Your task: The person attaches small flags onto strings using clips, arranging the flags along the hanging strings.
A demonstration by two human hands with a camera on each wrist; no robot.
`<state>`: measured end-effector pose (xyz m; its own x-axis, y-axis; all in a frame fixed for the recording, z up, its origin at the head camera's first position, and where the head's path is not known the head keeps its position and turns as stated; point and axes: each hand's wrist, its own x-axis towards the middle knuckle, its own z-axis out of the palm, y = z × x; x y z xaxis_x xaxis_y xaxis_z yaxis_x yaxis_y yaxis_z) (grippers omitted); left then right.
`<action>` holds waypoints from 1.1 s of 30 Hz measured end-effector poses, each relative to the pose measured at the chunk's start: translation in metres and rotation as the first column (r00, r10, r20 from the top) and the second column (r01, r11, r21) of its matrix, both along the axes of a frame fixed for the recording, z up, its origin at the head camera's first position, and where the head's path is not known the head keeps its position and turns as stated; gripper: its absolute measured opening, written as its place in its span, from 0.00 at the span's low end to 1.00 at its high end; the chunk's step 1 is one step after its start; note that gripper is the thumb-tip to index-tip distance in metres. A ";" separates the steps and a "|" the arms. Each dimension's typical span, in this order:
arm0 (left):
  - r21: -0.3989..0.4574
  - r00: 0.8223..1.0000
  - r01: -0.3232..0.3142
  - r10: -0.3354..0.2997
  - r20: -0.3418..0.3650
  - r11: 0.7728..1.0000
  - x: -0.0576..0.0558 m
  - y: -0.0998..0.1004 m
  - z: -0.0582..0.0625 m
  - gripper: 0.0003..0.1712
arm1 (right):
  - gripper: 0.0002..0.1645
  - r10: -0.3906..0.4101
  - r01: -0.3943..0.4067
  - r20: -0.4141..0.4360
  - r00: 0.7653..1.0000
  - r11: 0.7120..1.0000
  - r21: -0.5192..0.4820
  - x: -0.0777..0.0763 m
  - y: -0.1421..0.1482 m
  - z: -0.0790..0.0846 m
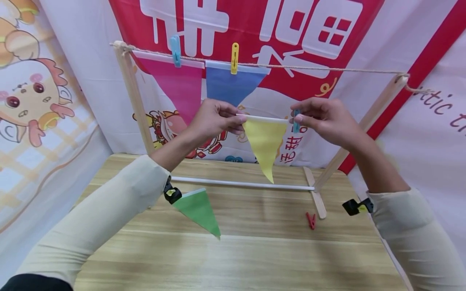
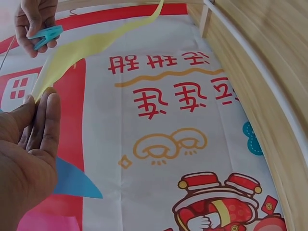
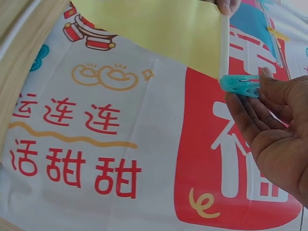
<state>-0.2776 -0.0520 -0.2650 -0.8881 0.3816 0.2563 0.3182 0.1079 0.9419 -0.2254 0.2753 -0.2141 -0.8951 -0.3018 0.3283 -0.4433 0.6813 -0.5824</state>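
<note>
A yellow triangular pennant (image 1: pixel 267 141) with a white top edge hangs below the rope, point down. My left hand (image 1: pixel 218 117) pinches its upper left corner between thumb and fingers. At the other corner, my right hand (image 1: pixel 324 121) holds a teal clothespin (image 3: pixel 239 85) between thumb and fingers, close against the white edge. Along the rope (image 1: pixel 309 68) hang a pink pennant (image 1: pixel 178 85) under a blue clothespin (image 1: pixel 176 50) and a blue pennant (image 1: pixel 233 83) under a yellow clothespin (image 1: pixel 234 58). Both hands are lower than the rope.
Two wooden posts (image 1: pixel 132 93) carry the rope, and a white rod (image 1: pixel 240 184) joins them low down. On the wooden table (image 1: pixel 255 258) lie a green pennant (image 1: pixel 200 212) and a red clothespin (image 1: pixel 311 221). A printed cloth (image 1: pixel 83 44) forms the backdrop.
</note>
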 end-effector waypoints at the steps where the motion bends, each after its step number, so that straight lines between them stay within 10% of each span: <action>1: 0.001 1.000 -0.001 0.001 0.001 1.000 0.001 0.001 0.001 0.16 | 0.23 0.001 -0.001 -0.005 1.000 1.000 -0.003 0.000 0.000 0.002; 33: 0.109 0.999 0.020 -0.017 -0.030 0.994 0.004 0.033 0.028 0.15 | 0.20 0.016 -0.039 -0.189 0.982 0.992 -0.119 0.010 -0.009 0.043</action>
